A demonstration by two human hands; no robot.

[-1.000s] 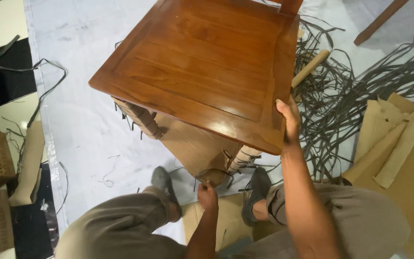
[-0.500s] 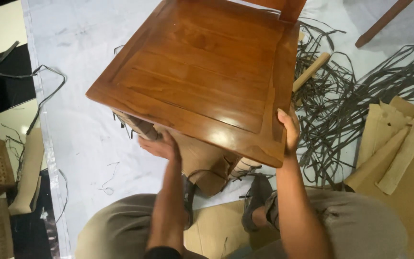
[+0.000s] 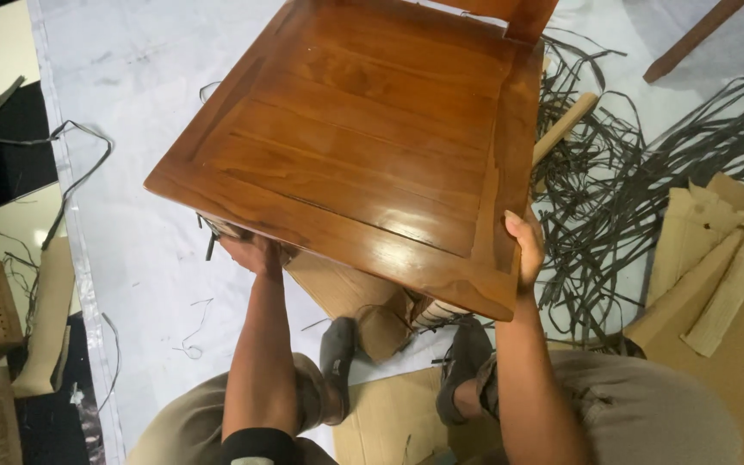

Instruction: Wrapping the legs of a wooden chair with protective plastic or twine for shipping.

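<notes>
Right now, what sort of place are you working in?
Likely a furniture packing or unpacking area: a varnished wooden chair over a white floor sheet, with cut black strapping and cardboard scraps strewn around.

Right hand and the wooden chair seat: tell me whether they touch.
Touching. The head view shows the right hand gripping the near right corner of the wooden chair seat, its fingers lying on the seat's top edge with no gap.

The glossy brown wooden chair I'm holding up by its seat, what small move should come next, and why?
Probably lower the glossy brown wooden chair gently, level, onto the white floor sheet. The left hand grips under the seat's front edge near a leg and the right hand clasps the near right corner, so it hangs tilted above your shoes and the loose cardboard pieces.
</notes>
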